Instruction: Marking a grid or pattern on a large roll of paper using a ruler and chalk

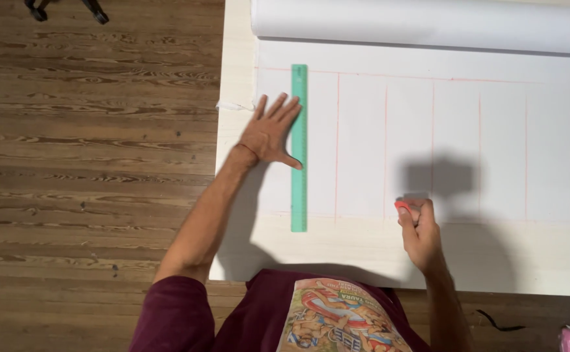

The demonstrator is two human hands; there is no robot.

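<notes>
Ruler (299,147): green plastic strip, long, lying flat on the white sheet near its left edge.
Left hand (269,133): spread flat, pressing beside the ruler, thumb touching it.
Right hand (418,228): clenched on small red marker (403,208) at the sheet's near edge.
White sheet (428,143): smooth, partly unrolled, several red upright lines drawn; none yet along the ruler.
Worktop (363,251): pale wood.

- The left arm stretches forward, bare from the elbow, sleeve pushed up near the shoulder.
- The left hand (270,133) lies flat, palm down, fingers spread and pointing away from the body, thumb angled out to the right.
- The right hand (418,229) is curled into a loose fist, wrist bent slightly, fingers pinched together at the top.
</notes>
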